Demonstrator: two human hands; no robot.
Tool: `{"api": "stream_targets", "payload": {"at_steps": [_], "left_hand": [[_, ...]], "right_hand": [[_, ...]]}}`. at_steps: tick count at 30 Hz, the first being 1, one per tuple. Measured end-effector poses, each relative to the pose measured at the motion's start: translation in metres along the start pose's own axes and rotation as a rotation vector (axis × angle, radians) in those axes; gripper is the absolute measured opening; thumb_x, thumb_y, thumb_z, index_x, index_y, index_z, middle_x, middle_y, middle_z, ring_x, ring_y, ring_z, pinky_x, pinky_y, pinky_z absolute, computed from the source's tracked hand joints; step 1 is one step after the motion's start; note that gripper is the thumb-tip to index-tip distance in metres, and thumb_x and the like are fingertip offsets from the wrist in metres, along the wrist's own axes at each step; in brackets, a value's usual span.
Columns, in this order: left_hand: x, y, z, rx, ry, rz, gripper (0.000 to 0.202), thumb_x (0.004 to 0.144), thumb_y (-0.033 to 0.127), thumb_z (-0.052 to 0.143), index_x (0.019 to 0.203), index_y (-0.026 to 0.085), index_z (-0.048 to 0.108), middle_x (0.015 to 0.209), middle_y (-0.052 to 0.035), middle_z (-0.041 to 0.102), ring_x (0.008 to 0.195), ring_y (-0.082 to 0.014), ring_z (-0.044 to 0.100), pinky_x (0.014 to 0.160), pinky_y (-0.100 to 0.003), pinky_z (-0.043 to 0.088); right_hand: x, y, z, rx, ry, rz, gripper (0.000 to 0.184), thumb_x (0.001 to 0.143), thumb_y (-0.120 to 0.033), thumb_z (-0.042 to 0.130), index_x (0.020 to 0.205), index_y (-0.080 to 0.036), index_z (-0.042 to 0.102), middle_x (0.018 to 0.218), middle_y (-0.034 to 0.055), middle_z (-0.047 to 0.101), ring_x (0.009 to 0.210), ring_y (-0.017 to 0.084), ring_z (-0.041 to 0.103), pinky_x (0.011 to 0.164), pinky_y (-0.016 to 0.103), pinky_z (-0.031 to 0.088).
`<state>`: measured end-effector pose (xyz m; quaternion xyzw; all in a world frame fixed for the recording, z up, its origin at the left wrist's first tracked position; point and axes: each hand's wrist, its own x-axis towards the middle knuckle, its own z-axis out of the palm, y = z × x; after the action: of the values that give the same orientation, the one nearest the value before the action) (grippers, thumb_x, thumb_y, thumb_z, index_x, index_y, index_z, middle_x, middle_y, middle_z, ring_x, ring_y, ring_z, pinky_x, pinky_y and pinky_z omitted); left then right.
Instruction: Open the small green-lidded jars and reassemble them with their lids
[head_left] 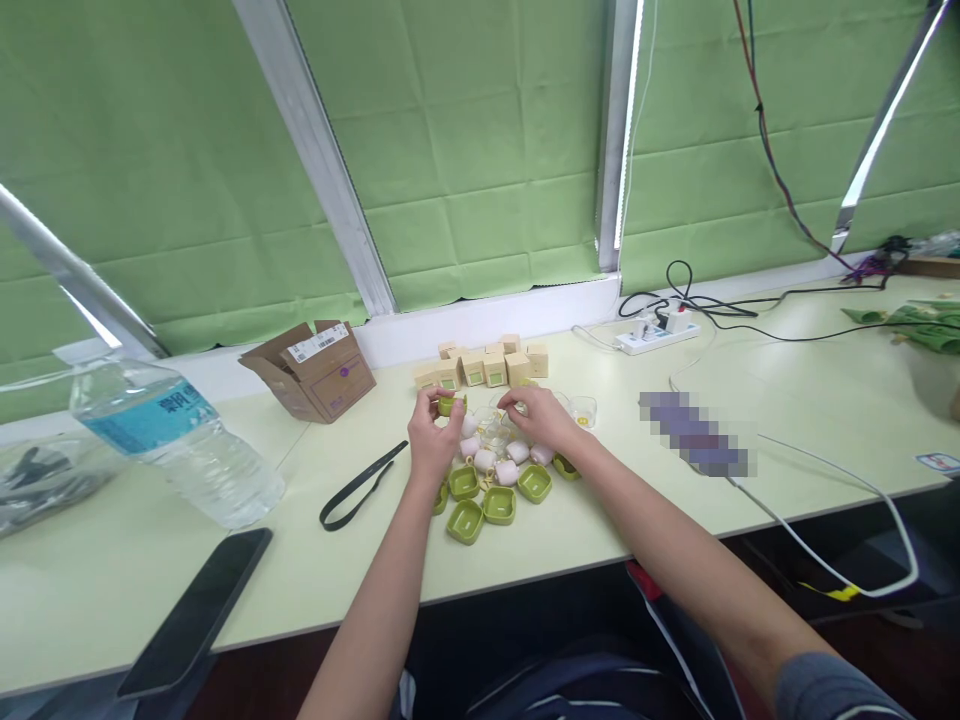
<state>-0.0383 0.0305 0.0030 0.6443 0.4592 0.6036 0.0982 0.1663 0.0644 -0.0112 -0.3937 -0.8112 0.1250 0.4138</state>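
Observation:
My left hand (433, 432) is closed in a pinch on a small green saucer-like piece (448, 404), held above the table. My right hand (538, 416) is closed too, fingertips pinched near a small clear item I cannot make out. Between and below the hands lie several small pink-white cups (504, 463). In front of them sit several green square saucers (499, 503) in a cluster. Behind the hands stands a row of small beige boxes (486, 366).
An open cardboard box (315, 371) is at the back left. A water bottle (174, 438) lies on its side, with a phone (198, 609) at the table's front edge and a black strap (360, 486) nearby. A power strip (658, 334) and cables occupy the right.

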Motion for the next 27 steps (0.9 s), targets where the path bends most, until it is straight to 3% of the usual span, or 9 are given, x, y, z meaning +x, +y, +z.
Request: {"api": "stream_targets", "payload": {"at_steps": [6, 9, 15, 18, 22, 27], "left_hand": [[0.019, 0.004, -0.016, -0.227, 0.045, -0.100, 0.031, 0.080, 0.042, 0.070, 0.082, 0.019, 0.049, 0.099, -0.0072, 0.070, 0.090, -0.0165, 0.068, 0.080, -0.029, 0.055], [0.020, -0.005, -0.036, -0.152, 0.016, -0.149, 0.033, 0.078, 0.043, 0.071, 0.075, 0.019, 0.049, 0.095, -0.0060, 0.071, 0.091, -0.0174, 0.068, 0.083, -0.030, 0.054], [0.009, -0.038, -0.073, 0.163, -0.087, -0.279, 0.032, 0.077, 0.048, 0.068, 0.072, 0.019, 0.057, 0.092, -0.0051, 0.072, 0.083, -0.0166, 0.065, 0.075, -0.027, 0.050], [0.008, -0.039, -0.080, 0.290, -0.154, -0.247, 0.033, 0.081, 0.051, 0.062, 0.075, 0.020, 0.060, 0.086, -0.0024, 0.070, 0.071, -0.0140, 0.059, 0.068, -0.026, 0.046], [0.005, -0.031, -0.086, 0.479, -0.290, -0.103, 0.032, 0.084, 0.051, 0.059, 0.072, 0.021, 0.059, 0.077, 0.0000, 0.066, 0.067, -0.0142, 0.053, 0.068, -0.027, 0.042], [0.000, -0.030, -0.090, 0.580, -0.432, -0.037, 0.031, 0.082, 0.047, 0.060, 0.066, 0.021, 0.055, 0.076, -0.0008, 0.064, 0.070, -0.0161, 0.055, 0.069, -0.029, 0.041]], "right_hand": [[0.001, 0.000, 0.001, 0.031, 0.003, 0.001, 0.022, 0.086, -0.009, 0.055, 0.093, -0.021, 0.072, 0.097, 0.0029, 0.075, 0.092, 0.019, 0.067, 0.087, 0.034, 0.049], [0.002, 0.001, 0.002, 0.039, 0.013, 0.003, 0.022, 0.086, -0.009, 0.055, 0.092, -0.021, 0.072, 0.096, 0.0026, 0.075, 0.092, 0.018, 0.067, 0.086, 0.033, 0.049], [0.001, 0.001, 0.003, 0.051, 0.004, 0.006, 0.021, 0.085, -0.010, 0.056, 0.091, -0.022, 0.072, 0.096, 0.0017, 0.075, 0.092, 0.018, 0.067, 0.086, 0.033, 0.049], [0.000, -0.001, 0.002, 0.058, 0.012, 0.026, 0.022, 0.085, -0.010, 0.056, 0.091, -0.022, 0.072, 0.096, 0.0016, 0.075, 0.092, 0.018, 0.067, 0.087, 0.033, 0.050], [-0.001, 0.000, -0.001, 0.039, 0.036, 0.051, 0.021, 0.085, -0.012, 0.056, 0.092, -0.022, 0.072, 0.095, 0.0023, 0.075, 0.091, 0.019, 0.068, 0.087, 0.033, 0.050], [0.002, 0.016, -0.008, -0.055, 0.200, 0.156, 0.022, 0.086, -0.016, 0.052, 0.095, -0.021, 0.072, 0.098, 0.0044, 0.075, 0.094, 0.021, 0.067, 0.089, 0.034, 0.050]]}}
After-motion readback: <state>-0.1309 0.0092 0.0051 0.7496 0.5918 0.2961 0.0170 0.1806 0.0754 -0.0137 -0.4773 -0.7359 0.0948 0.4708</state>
